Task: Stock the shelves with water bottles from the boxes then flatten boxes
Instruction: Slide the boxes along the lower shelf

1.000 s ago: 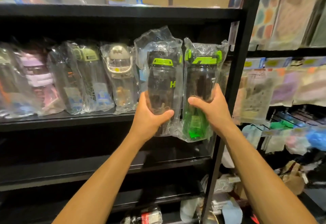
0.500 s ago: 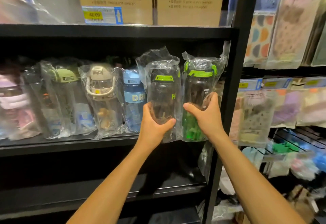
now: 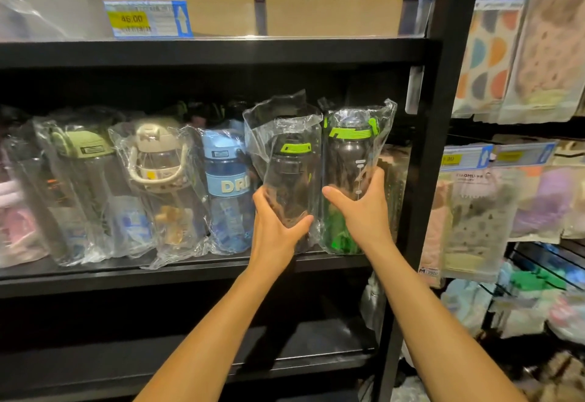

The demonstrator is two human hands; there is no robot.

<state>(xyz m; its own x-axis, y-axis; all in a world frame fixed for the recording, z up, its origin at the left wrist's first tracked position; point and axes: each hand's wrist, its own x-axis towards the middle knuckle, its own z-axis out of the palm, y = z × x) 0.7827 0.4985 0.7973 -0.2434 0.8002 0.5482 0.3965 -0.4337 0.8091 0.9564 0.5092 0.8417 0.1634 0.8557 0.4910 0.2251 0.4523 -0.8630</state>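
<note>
Two bagged, green-capped bottles stand upright at the front of the shelf board (image 3: pixel 190 270), beside the black post (image 3: pixel 443 148). The left hand (image 3: pixel 275 227) grips the bottle farther from the post (image 3: pixel 292 167); the right hand (image 3: pixel 364 211) grips the bottle nearest the post (image 3: pixel 351 154). Both lie straight ahead of the hands, and a push inward likely remains.

Both bare arms reach forward, side by side. The left hand (image 3: pixel 276 227) grips the left bottle (image 3: pixel 292 180), the right hand (image 3: pixel 364 211) the right bottle (image 3: pixel 348 161), thumbs pointing inward.
</note>
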